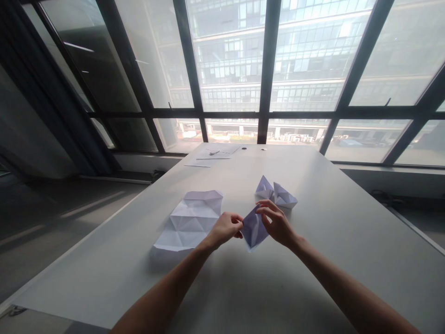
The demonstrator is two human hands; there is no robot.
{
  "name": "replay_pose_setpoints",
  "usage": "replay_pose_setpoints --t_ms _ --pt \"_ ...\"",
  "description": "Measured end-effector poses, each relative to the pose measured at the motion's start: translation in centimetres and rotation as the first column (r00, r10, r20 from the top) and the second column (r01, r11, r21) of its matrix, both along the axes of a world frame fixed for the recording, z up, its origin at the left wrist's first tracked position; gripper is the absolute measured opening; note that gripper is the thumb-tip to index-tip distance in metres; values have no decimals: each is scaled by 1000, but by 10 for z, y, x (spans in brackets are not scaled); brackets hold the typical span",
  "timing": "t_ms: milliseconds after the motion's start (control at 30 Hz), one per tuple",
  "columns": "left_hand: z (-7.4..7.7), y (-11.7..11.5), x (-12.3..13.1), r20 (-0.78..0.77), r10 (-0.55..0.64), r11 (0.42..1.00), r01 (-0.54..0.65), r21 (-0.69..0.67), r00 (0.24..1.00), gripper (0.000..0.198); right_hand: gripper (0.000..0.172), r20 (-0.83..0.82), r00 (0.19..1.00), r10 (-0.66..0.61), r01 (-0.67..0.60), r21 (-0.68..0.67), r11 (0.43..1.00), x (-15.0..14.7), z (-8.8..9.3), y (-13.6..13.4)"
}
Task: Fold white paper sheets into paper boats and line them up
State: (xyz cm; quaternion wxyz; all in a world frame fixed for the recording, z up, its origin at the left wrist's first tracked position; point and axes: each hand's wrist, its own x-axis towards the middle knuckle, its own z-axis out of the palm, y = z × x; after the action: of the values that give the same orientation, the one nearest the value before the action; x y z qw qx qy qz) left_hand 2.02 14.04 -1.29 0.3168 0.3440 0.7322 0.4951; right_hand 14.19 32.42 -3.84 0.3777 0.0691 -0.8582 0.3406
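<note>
A small folded paper piece (253,230), roughly diamond-shaped, is held between my two hands above the table. My left hand (227,227) pinches its left corner between thumb and fingers. At its upper right edge my right hand (277,221) grips with thumb and fingertips, partly covering that side. Just beyond my right hand stand two folded paper boats (285,196), the left one (264,188) with a pointed peak. Left of my left hand lies a creased, unfolded sheet of paper (194,218), its edges lifting slightly.
The long white table (114,278) reaches toward large framed windows. Several flat paper sheets (222,150) lie at its far left end, with a small object (214,153) on them. A dark round spot (244,148) is near the far edge. A dark curtain (69,106) hangs at left.
</note>
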Motion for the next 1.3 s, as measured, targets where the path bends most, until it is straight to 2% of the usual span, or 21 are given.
replay_pose_setpoints --t_ms 67,100,133,200,267,333,400,433,467,533,600,667,800,867,933,1000,1067,1133,1200,1300 --pt "-2 3 6 26 56 998 -55 -7 998 16 24 2 999 -43 42 -195 980 4 -4 -6" --pt "-3 4 7 49 77 997 -77 -14 996 15 27 22 998 -61 65 -319 946 7 -7 -8" --pt "-4 4 7 74 90 996 -89 -24 993 14 32 63 996 -59 81 -446 892 9 -10 -10" --pt "-6 4 6 120 94 995 -89 -51 988 14 45 168 985 26 90 -647 757 13 -18 -12" --pt "-8 3 5 149 82 994 -71 -78 986 16 50 252 954 160 89 -753 652 15 -23 -12" --pt "-9 1 5 146 46 994 -30 -108 988 22 47 289 933 213 108 -792 600 16 -25 -12" --pt "-9 -1 8 15 24 995 -22 -94 1000 25 42 292 942 166 142 -794 591 15 -24 -12" --pt "-8 -2 10 -117 29 998 -35 -56 993 23 41 285 949 132 156 -791 591 14 -23 -12" --pt "-7 -3 12 -283 51 999 -51 8 958 18 40 277 956 101 164 -783 601 14 -21 -14" --pt "-4 -4 17 -575 79 992 -9 124 815 13 38 260 964 54 165 -746 645 14 -20 -18" --pt "-1 -4 22 -714 43 990 69 127 699 11 37 253 967 13 169 -682 711 15 -18 -25" --pt "1 -3 25 -738 30 991 75 109 674 12 33 245 969 -28 175 -604 778 18 -16 -34" --pt "0 -2 28 -615 117 987 -23 158 780 20 23 198 980 -9 94 -426 900 26 -12 -50" --pt "0 -1 30 -564 149 981 -49 188 812 21 23 165 986 3 54 -343 938 28 -10 -55" --pt "2 0 31 -511 182 971 -72 228 840 20 24 142 990 -6 49 -302 952 29 -10 -54" --pt "5 0 31 -396 194 959 -87 271 898 19 23 144 988 -52 98 -330 939 28 -11 -49" --pt "7 1 27 -189 163 942 -96 323 968 18 18 172 977 -123 185 -414 891 24 -13 -39" --pt "8 1 21 91 101 920 -128 372 991 16 15 204 969 -137 226 -524 821 21 -14 -29" --pt "6 2 13 336 88 896 -222 384 938 16 17 196 979 -55 177 -689 703 18 -14 -20" --pt "1 5 4 480 161 868 -355 347 863 21 24 105 991 88 49 -874 483 15 -12 -11"
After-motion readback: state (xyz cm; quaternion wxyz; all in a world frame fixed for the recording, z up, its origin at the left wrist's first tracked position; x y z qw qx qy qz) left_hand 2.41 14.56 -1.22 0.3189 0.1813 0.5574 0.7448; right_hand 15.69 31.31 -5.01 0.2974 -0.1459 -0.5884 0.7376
